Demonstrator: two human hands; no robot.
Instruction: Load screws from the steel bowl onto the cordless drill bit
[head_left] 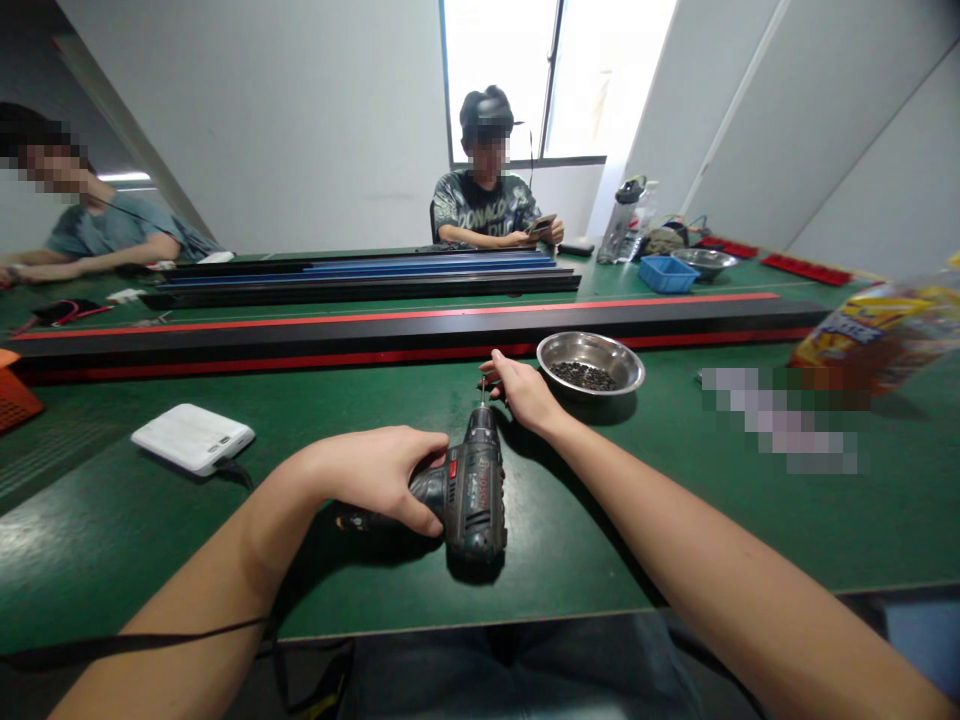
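Observation:
A black cordless drill (476, 500) lies on its side on the green table, its bit pointing away from me. My left hand (375, 475) is closed around its handle, with the thumb near the rear of the body. Beside the slim metal bit (483, 390) is my right hand (521, 390), its fingers partly stretched and apart at the tip. Whether those fingers touch the bit, I cannot tell. Just right of that hand stands a steel bowl (622, 385) with many small dark screws (583, 376) in it.
Long black-and-red bars (360, 335) lie across the table beyond my hands. A white power bank (193, 438) with a cable is at left, an orange basket (16, 400) at the left edge. A snack bag (877, 335) stands at right. Two people sit across the table.

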